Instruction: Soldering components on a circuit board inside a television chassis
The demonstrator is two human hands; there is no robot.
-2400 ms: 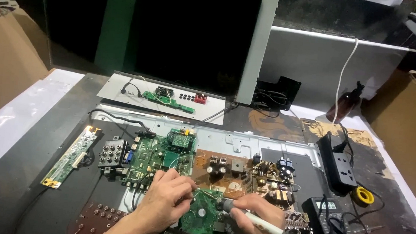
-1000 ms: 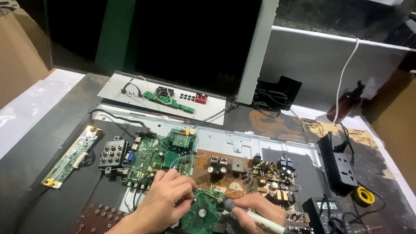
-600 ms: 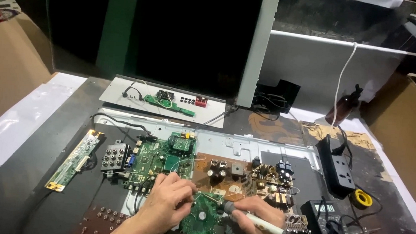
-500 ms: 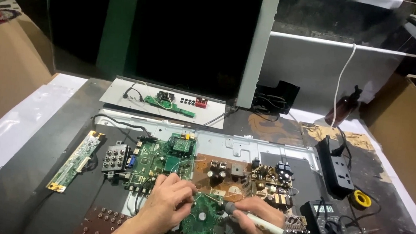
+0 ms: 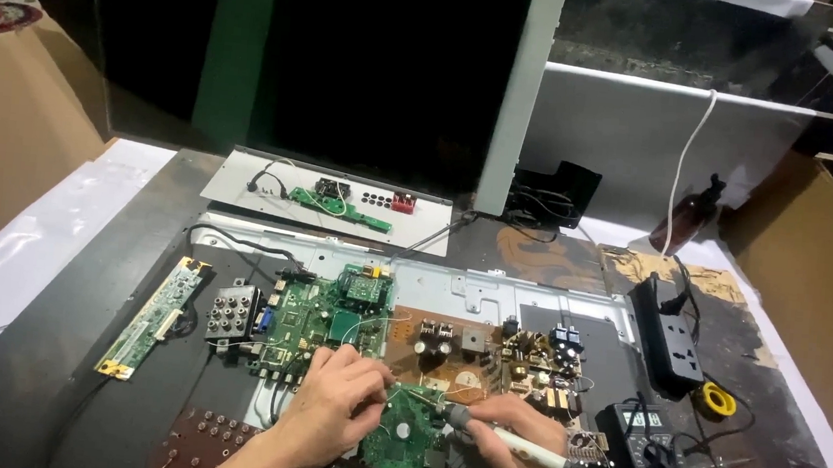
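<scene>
My left hand point(image 5: 341, 403) rests on the lower edge of the green main board point(image 5: 318, 321), fingers pinched together near a thin strand of wire that I can barely make out. My right hand point(image 5: 513, 448) grips a white-handled soldering iron point(image 5: 528, 453), its tip pointing left toward a small green circuit board point(image 5: 405, 442) lying between both hands. Next to the main board, on the grey metal chassis point(image 5: 492, 291), lies a brown power board point(image 5: 471, 354) with capacitors and coils.
A long narrow green strip board point(image 5: 153, 316) lies at the left. A black power strip point(image 5: 669, 331), a yellow tape roll point(image 5: 718, 399) and a black multimeter point(image 5: 652, 465) with red probe sit at the right. A white panel point(image 5: 325, 191) with a small board lies behind. Cardboard boxes flank both sides.
The view has shifted slightly downward. Both hands stay over the small green board, with the soldering iron's tip held at about the same spot.
</scene>
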